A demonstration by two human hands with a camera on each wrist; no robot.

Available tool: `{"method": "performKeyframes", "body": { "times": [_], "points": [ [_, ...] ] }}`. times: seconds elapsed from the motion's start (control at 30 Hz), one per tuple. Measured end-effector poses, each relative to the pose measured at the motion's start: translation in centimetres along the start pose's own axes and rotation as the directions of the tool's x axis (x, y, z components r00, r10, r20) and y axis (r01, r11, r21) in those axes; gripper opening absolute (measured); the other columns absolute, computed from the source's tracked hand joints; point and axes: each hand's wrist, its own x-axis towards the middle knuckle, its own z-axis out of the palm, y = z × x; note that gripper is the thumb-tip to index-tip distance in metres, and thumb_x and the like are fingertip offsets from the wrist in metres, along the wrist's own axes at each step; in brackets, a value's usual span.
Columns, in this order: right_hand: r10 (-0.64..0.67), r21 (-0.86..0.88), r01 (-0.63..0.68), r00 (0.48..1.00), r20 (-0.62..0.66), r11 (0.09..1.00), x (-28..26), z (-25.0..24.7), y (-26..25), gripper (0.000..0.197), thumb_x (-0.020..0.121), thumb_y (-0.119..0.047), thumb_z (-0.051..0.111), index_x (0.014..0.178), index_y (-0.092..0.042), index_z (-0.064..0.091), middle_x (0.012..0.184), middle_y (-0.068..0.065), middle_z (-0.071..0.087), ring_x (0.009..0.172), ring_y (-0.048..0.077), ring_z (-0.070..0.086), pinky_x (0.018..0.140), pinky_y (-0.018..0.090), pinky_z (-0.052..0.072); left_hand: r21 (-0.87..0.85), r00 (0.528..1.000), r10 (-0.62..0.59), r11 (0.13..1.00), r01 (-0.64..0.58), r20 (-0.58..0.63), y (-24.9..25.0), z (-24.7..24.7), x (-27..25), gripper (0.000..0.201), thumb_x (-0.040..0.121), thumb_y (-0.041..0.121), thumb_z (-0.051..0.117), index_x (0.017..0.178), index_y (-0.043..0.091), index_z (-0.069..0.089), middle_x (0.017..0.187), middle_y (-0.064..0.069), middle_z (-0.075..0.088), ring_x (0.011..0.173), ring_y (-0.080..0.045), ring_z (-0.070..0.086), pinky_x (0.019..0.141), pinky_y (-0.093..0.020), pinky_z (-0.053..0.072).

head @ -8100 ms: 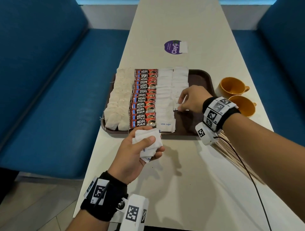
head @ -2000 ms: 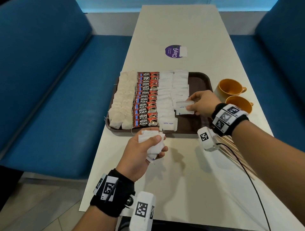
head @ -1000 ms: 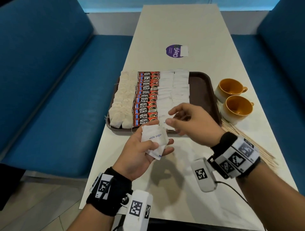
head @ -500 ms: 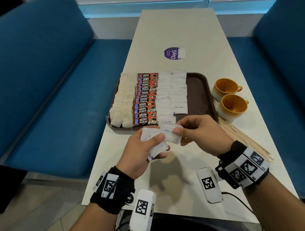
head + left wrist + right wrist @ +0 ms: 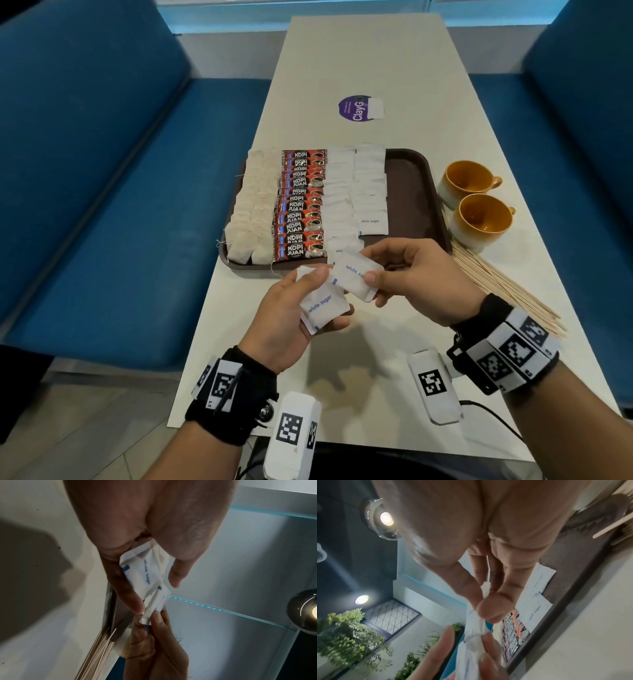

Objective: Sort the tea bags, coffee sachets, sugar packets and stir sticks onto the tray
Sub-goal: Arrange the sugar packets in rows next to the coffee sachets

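Observation:
My left hand (image 5: 301, 308) grips a small stack of white sugar packets (image 5: 322, 306) above the table's near part, thumb on top. My right hand (image 5: 404, 274) pinches one sugar packet (image 5: 356, 275) by its edge, just off the stack. The left wrist view shows the stack (image 5: 144, 573) between thumb and fingers; the right wrist view shows the pinched packet (image 5: 486, 592). The brown tray (image 5: 411, 192) holds rows of tea bags (image 5: 253, 212), red coffee sachets (image 5: 301, 205) and sugar packets (image 5: 356, 192). Wooden stir sticks (image 5: 507, 287) lie on the table right of the tray.
Two orange cups (image 5: 476, 202) stand right of the tray, beyond the stir sticks. A purple sticker (image 5: 356, 108) sits farther up the white table (image 5: 376, 377). Blue bench seats (image 5: 102, 192) run along both sides. The tray's right strip is bare.
My right hand left a sugar packet on the tray, came back to the stack and now pinches a fresh packet, drawing it slightly away. The left hand stayed put.

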Motion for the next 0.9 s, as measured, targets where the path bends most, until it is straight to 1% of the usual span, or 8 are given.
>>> {"method": "performKeyframes", "body": {
  "times": [0.1, 0.17, 0.33, 0.43, 0.53, 0.63, 0.77, 0.9],
  "points": [
    [-0.027, -0.086, 0.028, 0.999, 0.019, 0.996, 0.1, 0.1, 0.2, 0.018, 0.09, -0.007, 0.075, 0.108, -0.011, 0.074, 0.094, 0.006, 0.078, 0.069, 0.026, 0.067, 0.065, 0.029, 0.057, 0.077, 0.999, 0.035, 0.996, -0.036, 0.016, -0.3, -0.2, 0.2, 0.053, 0.081, 0.012, 0.081, 0.128, 0.0, 0.059, 0.106, -0.021, 0.071, 0.079, -0.033, 0.067, 0.056, -0.032, 0.056],
    [-0.049, -0.082, 0.051, 0.998, 0.027, 0.995, 0.0, 0.2, 0.3, 0.016, 0.09, -0.007, 0.075, 0.106, -0.011, 0.075, 0.095, 0.005, 0.078, 0.071, 0.022, 0.066, 0.065, 0.027, 0.057, 0.118, 0.998, 0.059, 0.991, -0.059, 0.004, -0.4, -0.3, 0.3, 0.049, 0.079, 0.002, 0.08, 0.123, 0.001, 0.06, 0.099, -0.018, 0.071, 0.071, -0.03, 0.066, 0.054, -0.031, 0.054],
    [-0.057, -0.062, 0.058, 0.998, 0.015, 0.996, 0.0, 0.4, 0.1, 0.013, 0.089, -0.008, 0.076, 0.102, -0.009, 0.073, 0.095, 0.006, 0.077, 0.08, 0.023, 0.073, 0.065, 0.032, 0.062, 0.102, 0.993, 0.101, 0.99, -0.095, -0.054, -0.5, -0.2, 0.7, 0.037, 0.082, 0.0, 0.078, 0.114, 0.008, 0.063, 0.093, -0.014, 0.071, 0.069, -0.029, 0.065, 0.053, -0.03, 0.052],
    [-0.042, -0.019, 0.04, 0.995, -0.088, 0.999, 0.7, -0.1, -0.2, 0.013, 0.089, -0.002, 0.074, 0.102, -0.005, 0.072, 0.099, 0.016, 0.074, 0.078, 0.031, 0.074, 0.062, 0.042, 0.065, 0.103, 0.989, 0.118, 0.989, -0.109, -0.094, -0.4, -0.4, 1.0, 0.029, 0.085, 0.0, 0.075, 0.11, 0.01, 0.064, 0.087, -0.009, 0.07, 0.07, -0.029, 0.067, 0.054, -0.029, 0.053],
    [-0.008, 0.003, 0.009, 0.97, -0.243, 1.0, 2.1, -1.8, -0.9, 0.017, 0.091, -0.003, 0.072, 0.107, -0.008, 0.071, 0.105, 0.014, 0.071, 0.076, 0.03, 0.076, 0.061, 0.037, 0.065, 0.085, 0.989, 0.105, 0.992, -0.096, -0.104, -0.2, -0.7, 1.2, 0.026, 0.088, 0.001, 0.073, 0.11, 0.01, 0.065, 0.088, -0.009, 0.069, 0.072, -0.029, 0.069, 0.055, -0.03, 0.056],
    [-0.034, -0.207, -0.033, 0.95, -0.31, 0.978, 4.4, -4.1, -1.3, 0.016, 0.093, -0.012, 0.073, 0.108, -0.017, 0.072, 0.103, 0.003, 0.072, 0.082, 0.021, 0.075, 0.065, 0.03, 0.064, 0.067, 0.992, 0.07, 0.996, -0.063, -0.109, -0.1, -1.0, 1.3, 0.023, 0.09, 0.003, 0.071, 0.111, 0.008, 0.065, 0.091, -0.012, 0.07, 0.075, -0.032, 0.071, 0.056, -0.032, 0.057],
    [-0.014, -0.504, -0.138, 0.958, -0.287, 0.852, 8.3, -5.7, -0.9, 0.013, 0.095, -0.021, 0.072, 0.107, -0.026, 0.07, 0.099, -0.004, 0.069, 0.094, 0.016, 0.068, 0.08, 0.033, 0.061, 0.073, 0.995, 0.036, 0.997, -0.029, -0.095, -0.1, -1.2, 1.5, 0.025, 0.094, 0.005, 0.067, 0.118, 0.007, 0.063, 0.097, -0.013, 0.072, 0.079, -0.033, 0.072, 0.059, -0.034, 0.059],
    [0.047, -0.669, -0.168, 0.98, -0.195, 0.724, 10.9, -5.4, -0.4, 0.017, 0.091, -0.024, 0.077, 0.108, -0.025, 0.072, 0.098, -0.007, 0.067, 0.088, 0.008, 0.061, 0.076, 0.024, 0.046, 0.073, 0.996, 0.019, 0.997, -0.012, -0.089, -0.1, -1.3, 1.7, 0.029, 0.093, 0.004, 0.066, 0.121, 0.006, 0.062, 0.099, -0.014, 0.073, 0.081, -0.035, 0.072, 0.061, -0.035, 0.06]
  ]
}}
